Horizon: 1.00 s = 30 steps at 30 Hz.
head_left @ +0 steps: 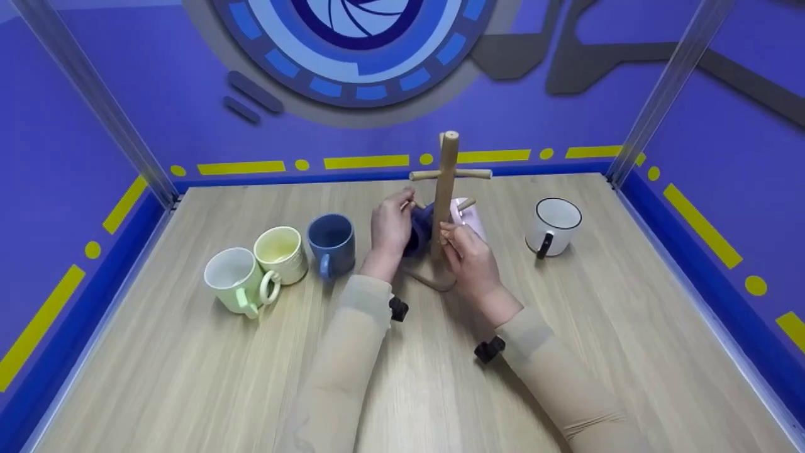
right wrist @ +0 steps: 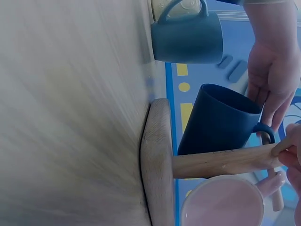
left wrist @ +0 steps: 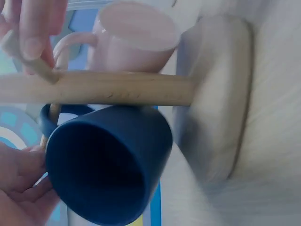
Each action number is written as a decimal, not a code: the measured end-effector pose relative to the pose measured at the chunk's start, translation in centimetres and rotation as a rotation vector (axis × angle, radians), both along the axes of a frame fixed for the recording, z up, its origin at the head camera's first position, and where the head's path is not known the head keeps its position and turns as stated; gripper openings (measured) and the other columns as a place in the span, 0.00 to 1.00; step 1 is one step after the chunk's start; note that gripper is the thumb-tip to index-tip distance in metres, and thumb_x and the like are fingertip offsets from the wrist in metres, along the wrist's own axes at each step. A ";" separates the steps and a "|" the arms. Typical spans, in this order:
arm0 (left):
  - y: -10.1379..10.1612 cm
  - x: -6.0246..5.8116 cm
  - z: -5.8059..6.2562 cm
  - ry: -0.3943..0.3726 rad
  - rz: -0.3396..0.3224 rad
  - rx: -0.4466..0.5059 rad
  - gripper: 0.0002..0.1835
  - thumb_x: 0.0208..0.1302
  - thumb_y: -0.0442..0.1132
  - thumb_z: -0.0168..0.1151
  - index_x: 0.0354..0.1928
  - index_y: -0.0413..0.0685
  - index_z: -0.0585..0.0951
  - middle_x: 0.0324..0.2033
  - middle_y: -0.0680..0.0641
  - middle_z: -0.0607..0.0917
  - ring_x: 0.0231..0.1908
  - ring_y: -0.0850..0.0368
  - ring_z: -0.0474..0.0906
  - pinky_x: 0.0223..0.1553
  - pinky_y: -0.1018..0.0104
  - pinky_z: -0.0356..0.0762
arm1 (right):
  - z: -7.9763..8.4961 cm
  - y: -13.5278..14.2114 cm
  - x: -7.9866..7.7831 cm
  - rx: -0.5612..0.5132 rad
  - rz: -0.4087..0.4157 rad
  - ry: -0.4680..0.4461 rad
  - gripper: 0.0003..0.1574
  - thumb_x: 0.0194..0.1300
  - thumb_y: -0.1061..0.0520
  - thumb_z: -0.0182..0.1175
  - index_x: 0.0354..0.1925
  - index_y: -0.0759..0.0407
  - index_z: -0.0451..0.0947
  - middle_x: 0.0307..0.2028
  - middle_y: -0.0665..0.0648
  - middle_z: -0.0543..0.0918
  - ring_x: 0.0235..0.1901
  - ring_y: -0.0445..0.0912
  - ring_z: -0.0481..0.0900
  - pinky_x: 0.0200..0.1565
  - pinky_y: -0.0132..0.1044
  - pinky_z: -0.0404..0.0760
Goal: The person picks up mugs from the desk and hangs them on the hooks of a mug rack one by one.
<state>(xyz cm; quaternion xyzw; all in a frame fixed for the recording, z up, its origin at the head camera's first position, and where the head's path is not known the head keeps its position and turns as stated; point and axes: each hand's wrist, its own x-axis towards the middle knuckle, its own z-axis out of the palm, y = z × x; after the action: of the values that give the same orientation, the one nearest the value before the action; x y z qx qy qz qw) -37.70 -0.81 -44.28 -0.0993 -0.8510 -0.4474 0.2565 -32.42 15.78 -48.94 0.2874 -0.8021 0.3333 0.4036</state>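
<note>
A wooden mug tree (head_left: 444,195) stands mid-table, its post upright on a flat base (left wrist: 221,99). On one peg hangs a dark blue mug (right wrist: 216,125), its handle looped round the peg and its mouth tilted. A pink mug (left wrist: 129,59) hangs across the post from it. My left hand (head_left: 390,226) is beside the blue mug, fingers mostly straight, fingertips at the handle and the peg's end. With thumb and fingers, my right hand (head_left: 471,255) pinches a short peg (left wrist: 35,63) on the near side of the post.
To the left stand a light green mug (head_left: 233,280), a pale yellow mug (head_left: 283,255) and a blue mug (head_left: 333,245), upright in a row. A white mug (head_left: 553,226) with a black handle is at right. Blue-purple panels (head_left: 352,145) wall the table's back and sides.
</note>
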 end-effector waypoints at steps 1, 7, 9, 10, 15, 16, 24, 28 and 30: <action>0.1 0.5 -0.3 0.066 -0.003 0.012 0.13 0.68 0.30 0.65 0.53 0.39 0.88 0.52 0.41 0.90 0.56 0.46 0.86 0.60 0.55 0.83 | -0.1 0.0 0.0 0.001 -0.003 -0.004 0.10 0.61 0.73 0.66 0.40 0.65 0.78 0.45 0.61 0.88 0.49 0.54 0.88 0.52 0.42 0.85; 1.1 4.2 -1.6 0.324 -0.160 0.113 0.12 0.70 0.29 0.64 0.52 0.36 0.87 0.51 0.40 0.90 0.55 0.48 0.87 0.60 0.60 0.83 | -0.1 -0.1 0.0 -0.013 -0.018 0.005 0.11 0.61 0.73 0.66 0.40 0.64 0.79 0.45 0.61 0.88 0.48 0.54 0.88 0.52 0.43 0.86; 1.4 4.8 -2.1 0.331 -0.234 0.133 0.12 0.70 0.28 0.63 0.52 0.36 0.88 0.50 0.40 0.90 0.54 0.48 0.88 0.59 0.61 0.84 | -0.1 -0.1 0.0 -0.033 -0.019 0.004 0.11 0.61 0.73 0.67 0.40 0.64 0.79 0.45 0.62 0.88 0.48 0.55 0.88 0.51 0.43 0.86; 1.5 5.1 -2.3 0.326 -0.266 0.138 0.12 0.69 0.27 0.63 0.51 0.36 0.88 0.50 0.40 0.90 0.53 0.48 0.88 0.59 0.62 0.84 | -0.2 0.0 0.0 -0.045 -0.016 -0.004 0.11 0.61 0.73 0.67 0.40 0.64 0.79 0.45 0.62 0.88 0.47 0.55 0.88 0.51 0.43 0.85; 1.8 5.5 -3.6 0.282 -0.349 0.139 0.14 0.70 0.24 0.59 0.53 0.35 0.87 0.52 0.40 0.90 0.57 0.48 0.86 0.62 0.63 0.82 | -0.4 0.5 0.3 -0.147 0.034 -0.130 0.14 0.60 0.77 0.65 0.43 0.68 0.79 0.44 0.64 0.89 0.48 0.55 0.88 0.53 0.36 0.86; 1.9 5.6 -3.7 0.275 -0.362 0.143 0.15 0.69 0.23 0.59 0.53 0.35 0.87 0.53 0.40 0.89 0.57 0.48 0.86 0.62 0.63 0.81 | -0.4 0.6 0.4 -0.182 0.055 -0.169 0.15 0.60 0.78 0.64 0.44 0.69 0.78 0.44 0.66 0.89 0.49 0.56 0.88 0.54 0.34 0.86; 2.1 5.2 -4.8 0.267 -0.372 0.203 0.16 0.66 0.24 0.65 0.54 0.39 0.87 0.53 0.43 0.89 0.58 0.49 0.86 0.63 0.63 0.81 | 1.3 2.3 0.2 -0.373 0.107 -0.320 0.14 0.62 0.82 0.55 0.46 0.75 0.71 0.45 0.69 0.89 0.49 0.59 0.89 0.54 0.42 0.87; 2.5 4.8 -5.3 0.303 -0.382 0.259 0.14 0.61 0.24 0.69 0.49 0.38 0.89 0.50 0.42 0.91 0.56 0.47 0.87 0.64 0.61 0.80 | 3.1 4.2 0.3 -0.460 0.113 -0.356 0.15 0.63 0.80 0.55 0.48 0.75 0.70 0.44 0.71 0.89 0.47 0.47 0.90 0.54 0.30 0.85; 2.7 4.6 -5.5 0.328 -0.394 0.282 0.14 0.59 0.23 0.70 0.47 0.37 0.89 0.49 0.41 0.91 0.54 0.45 0.87 0.63 0.59 0.80 | 3.9 5.7 0.3 -0.520 0.102 -0.386 0.15 0.64 0.79 0.55 0.50 0.75 0.69 0.45 0.73 0.88 0.46 0.39 0.88 0.53 0.26 0.83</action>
<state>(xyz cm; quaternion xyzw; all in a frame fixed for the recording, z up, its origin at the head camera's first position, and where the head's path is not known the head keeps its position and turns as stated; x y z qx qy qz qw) -33.07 1.88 -49.73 -0.2967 -0.6920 -0.5806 0.3101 -32.09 21.47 -45.05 0.1460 -0.7365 0.5949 0.2869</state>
